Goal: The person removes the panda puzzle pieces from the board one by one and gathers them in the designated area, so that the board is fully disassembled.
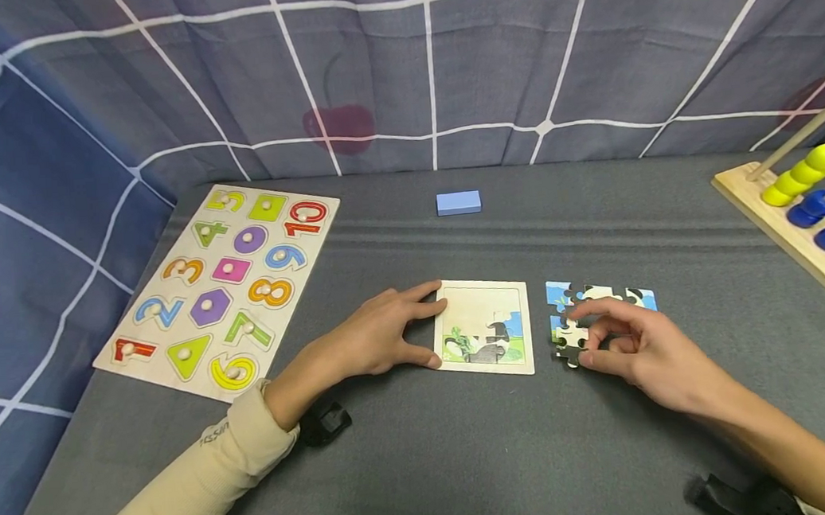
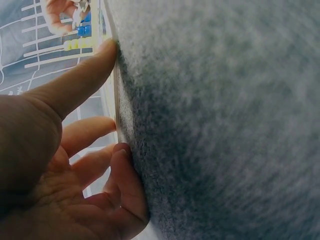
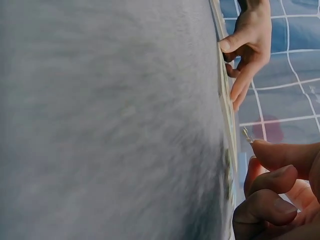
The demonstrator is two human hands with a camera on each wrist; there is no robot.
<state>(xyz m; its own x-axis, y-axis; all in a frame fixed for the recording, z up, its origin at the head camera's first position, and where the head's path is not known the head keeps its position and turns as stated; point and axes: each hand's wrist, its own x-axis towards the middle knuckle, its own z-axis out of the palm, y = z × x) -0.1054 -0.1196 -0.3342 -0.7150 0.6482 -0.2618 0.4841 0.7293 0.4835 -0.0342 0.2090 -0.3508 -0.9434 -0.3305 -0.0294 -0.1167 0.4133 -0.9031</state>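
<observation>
A square wooden puzzle tray point(image 1: 482, 286) lies in the middle of the table, its lower part filled with pieces showing greenery, black and white, and blue. My left hand point(image 1: 382, 335) touches the tray's left edge, thumb at the near corner and fingers at the far one. To the tray's right, my right hand point(image 1: 638, 349) pinches a jigsaw piece point(image 3: 246, 134) between thumb and index finger. It is held just above the table, at the near left of a cluster of loose jigsaw pieces point(image 1: 559, 293). My right hand hides part of that cluster.
At the left lies a number and shape peg board point(image 1: 220, 287). A blue block point(image 1: 458, 203) sits behind the tray. A wooden abacus point(image 1: 775, 208) with yellow and blue beads stands at the right. Grid-patterned cloth point(image 1: 399, 67) hangs along the table's back edge.
</observation>
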